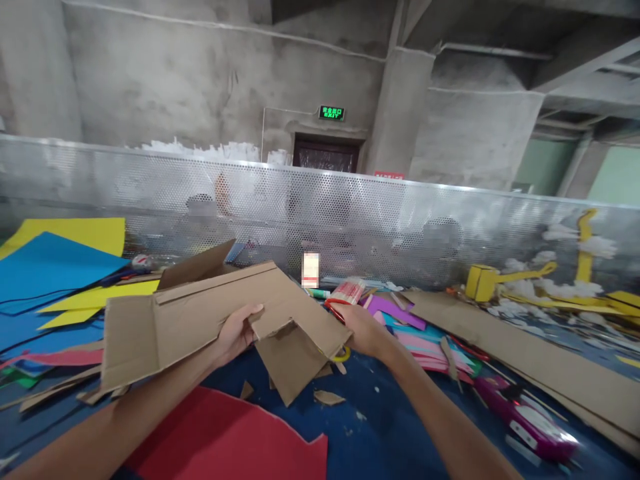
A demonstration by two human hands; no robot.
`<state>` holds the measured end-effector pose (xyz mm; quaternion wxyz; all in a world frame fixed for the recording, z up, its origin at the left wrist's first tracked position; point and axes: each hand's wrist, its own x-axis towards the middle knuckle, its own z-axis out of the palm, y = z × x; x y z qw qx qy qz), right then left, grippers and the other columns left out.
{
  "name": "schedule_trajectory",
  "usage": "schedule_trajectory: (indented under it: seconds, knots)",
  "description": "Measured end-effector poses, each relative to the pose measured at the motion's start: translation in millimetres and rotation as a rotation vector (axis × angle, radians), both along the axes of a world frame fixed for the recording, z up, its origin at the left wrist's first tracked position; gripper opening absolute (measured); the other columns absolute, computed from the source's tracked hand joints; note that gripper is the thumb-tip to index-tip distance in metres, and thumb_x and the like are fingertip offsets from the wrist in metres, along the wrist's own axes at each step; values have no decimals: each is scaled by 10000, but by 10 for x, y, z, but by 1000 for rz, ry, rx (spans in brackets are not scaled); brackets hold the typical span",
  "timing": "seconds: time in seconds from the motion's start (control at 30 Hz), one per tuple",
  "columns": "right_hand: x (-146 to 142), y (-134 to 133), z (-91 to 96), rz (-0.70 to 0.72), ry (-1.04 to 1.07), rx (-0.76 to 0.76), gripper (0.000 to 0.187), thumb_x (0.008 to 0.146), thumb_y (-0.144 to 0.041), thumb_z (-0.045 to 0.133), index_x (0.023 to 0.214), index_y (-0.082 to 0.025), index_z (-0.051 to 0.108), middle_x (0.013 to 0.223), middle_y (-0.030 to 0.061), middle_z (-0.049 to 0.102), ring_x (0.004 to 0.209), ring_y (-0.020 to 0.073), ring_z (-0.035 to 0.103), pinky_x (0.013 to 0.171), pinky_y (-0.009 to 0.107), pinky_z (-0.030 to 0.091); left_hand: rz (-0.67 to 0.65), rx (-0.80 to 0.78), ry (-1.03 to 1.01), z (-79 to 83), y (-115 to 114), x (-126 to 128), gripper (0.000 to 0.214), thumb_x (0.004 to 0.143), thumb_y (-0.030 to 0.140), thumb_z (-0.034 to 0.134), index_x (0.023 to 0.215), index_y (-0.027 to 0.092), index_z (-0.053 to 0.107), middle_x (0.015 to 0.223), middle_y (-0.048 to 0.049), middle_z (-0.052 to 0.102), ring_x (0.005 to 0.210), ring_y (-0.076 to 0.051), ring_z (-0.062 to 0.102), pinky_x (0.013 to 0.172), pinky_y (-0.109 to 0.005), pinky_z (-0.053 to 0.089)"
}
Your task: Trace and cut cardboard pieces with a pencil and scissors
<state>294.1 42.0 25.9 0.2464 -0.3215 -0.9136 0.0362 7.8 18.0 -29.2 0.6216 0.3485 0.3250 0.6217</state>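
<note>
A large flattened brown cardboard piece (pixel 200 313) is held up over a dark blue table (pixel 390 427). My left hand (pixel 237 330) grips it from below, thumb on top of its face. My right hand (pixel 363 330) is closed on red-handled scissors (pixel 336 308), whose blades are hidden behind the cardboard's right edge. A torn cardboard flap (pixel 293 363) hangs down between my hands. Small cardboard scraps (pixel 327 398) lie on the table beneath.
Red sheet (pixel 225 437) lies at the front; blue (pixel 45 267) and yellow sheets (pixel 90 233) at left. Pink and purple paper (pixel 425 340), long cardboard strips (pixel 525 353) and a purple tool (pixel 530 420) lie at right. A perforated metal screen (pixel 350 213) closes the table's far side.
</note>
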Motion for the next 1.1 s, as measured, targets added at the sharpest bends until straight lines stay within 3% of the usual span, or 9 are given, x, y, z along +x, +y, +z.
schedule_trajectory:
  seconds: [0.2,0.5,0.63,0.93,1.0,1.1]
  knots:
    - [-46,-58,18,-61,-21,-28,70,832,-258,582,849,-190,586,904,59,689,817,210,642,656,256,400,-6,-14,11,-9,21,-26,179,851,134,564,969,88,691,929,-111,766,790,-196,730,722,-281,597]
    - [-37,20,-78,-61,27,-125,111,816,-269,589,823,-183,659,827,46,727,778,246,664,613,280,437,38,-2,0,37,-33,54,162,819,117,579,929,76,690,882,-126,774,783,-220,741,678,-267,581]
    - [-65,41,-89,-19,141,-203,186,827,-289,594,913,-162,699,885,61,741,843,269,678,712,319,500,93,8,-29,100,-92,131,120,819,125,577,863,87,681,870,-121,773,754,-217,738,650,-262,578]
    - [-26,180,-177,268,249,-323,470,813,-412,623,1228,-192,626,1089,97,707,964,263,649,916,428,505,135,-1,-125,192,-115,175,170,797,131,578,945,101,657,865,-94,769,771,-211,735,691,-286,609]
    - [-14,192,-203,252,214,-298,471,813,-408,616,1228,-186,621,1109,107,701,964,259,652,923,429,505,115,1,-112,192,-108,162,169,808,138,567,947,100,656,855,-102,769,734,-210,733,662,-290,609]
    - [-8,191,-221,114,190,-168,440,795,-352,623,1193,-167,642,1142,133,694,1031,292,648,954,434,492,3,67,-30,175,-98,123,234,854,224,557,1011,94,672,865,-126,767,701,-235,731,610,-322,601]
